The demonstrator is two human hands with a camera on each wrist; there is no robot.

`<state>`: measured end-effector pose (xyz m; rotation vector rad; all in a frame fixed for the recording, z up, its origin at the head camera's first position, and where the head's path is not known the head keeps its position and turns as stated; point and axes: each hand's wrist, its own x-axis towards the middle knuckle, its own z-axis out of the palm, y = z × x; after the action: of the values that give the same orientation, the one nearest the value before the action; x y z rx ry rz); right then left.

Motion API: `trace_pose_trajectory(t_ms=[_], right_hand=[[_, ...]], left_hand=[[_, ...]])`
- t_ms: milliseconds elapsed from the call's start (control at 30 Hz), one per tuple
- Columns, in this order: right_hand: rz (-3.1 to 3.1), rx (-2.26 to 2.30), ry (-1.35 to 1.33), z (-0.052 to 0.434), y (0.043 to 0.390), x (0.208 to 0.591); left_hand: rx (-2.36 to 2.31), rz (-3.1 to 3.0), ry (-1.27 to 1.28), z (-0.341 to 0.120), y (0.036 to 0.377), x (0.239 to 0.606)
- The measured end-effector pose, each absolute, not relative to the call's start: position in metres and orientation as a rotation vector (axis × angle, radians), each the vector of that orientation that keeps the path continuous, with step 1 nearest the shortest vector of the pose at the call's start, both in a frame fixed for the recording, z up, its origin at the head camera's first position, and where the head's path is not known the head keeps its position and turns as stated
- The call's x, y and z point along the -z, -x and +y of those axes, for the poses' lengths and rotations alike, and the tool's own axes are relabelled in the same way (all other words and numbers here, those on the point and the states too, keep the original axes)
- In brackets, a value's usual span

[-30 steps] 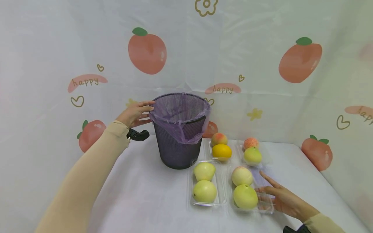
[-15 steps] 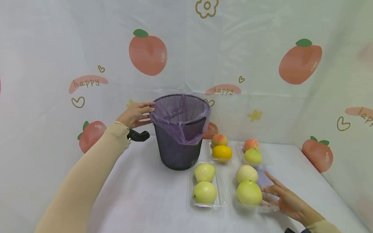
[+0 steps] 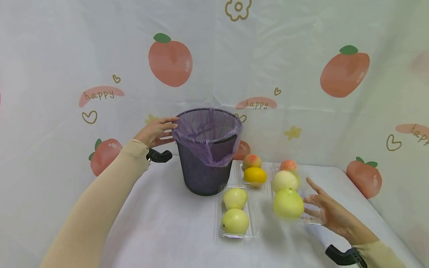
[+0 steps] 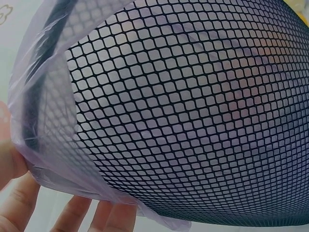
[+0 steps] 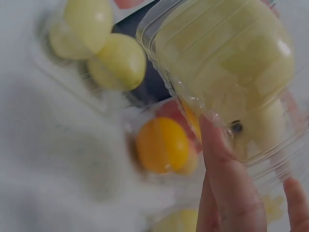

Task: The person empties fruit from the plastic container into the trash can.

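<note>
The right hand [image 3: 336,216] grips the right side of the clear tray [image 3: 313,223], fingers spread along it. The tray is at right, above the desk [image 3: 161,223]. It is probably light, flexible and slick; its two fruits [image 3: 289,203] should add weight and may roll. Hold the rim and support the base. The left hand [image 3: 155,131] touches the bin [image 3: 204,175], fingers extended. Compared with the earlier frame, the tray is higher; the bin is unmoved.

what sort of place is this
Probably a small staged tabletop set, perhaps for filming: a white backdrop printed with cartoon fruit and "happy" stands behind a white-covered table, which bears a mesh bin and clear trays of fruit.
</note>
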<state>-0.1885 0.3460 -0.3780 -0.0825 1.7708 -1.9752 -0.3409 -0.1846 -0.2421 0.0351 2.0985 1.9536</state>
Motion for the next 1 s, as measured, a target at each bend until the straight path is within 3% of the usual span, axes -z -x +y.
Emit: trace_pose_trajectory(t_ms=[367, 1000], right_hand=[[1.81, 1.973, 0.255, 0.326, 0.214, 0.323], [1.82, 2.179, 0.105, 0.268, 0.267, 0.199]], left_hand=[[-1.954, 2.1, -0.048, -0.186, 0.343, 0.245], [-1.946, 2.09, -0.056, -0.187, 0.343, 0.244]])
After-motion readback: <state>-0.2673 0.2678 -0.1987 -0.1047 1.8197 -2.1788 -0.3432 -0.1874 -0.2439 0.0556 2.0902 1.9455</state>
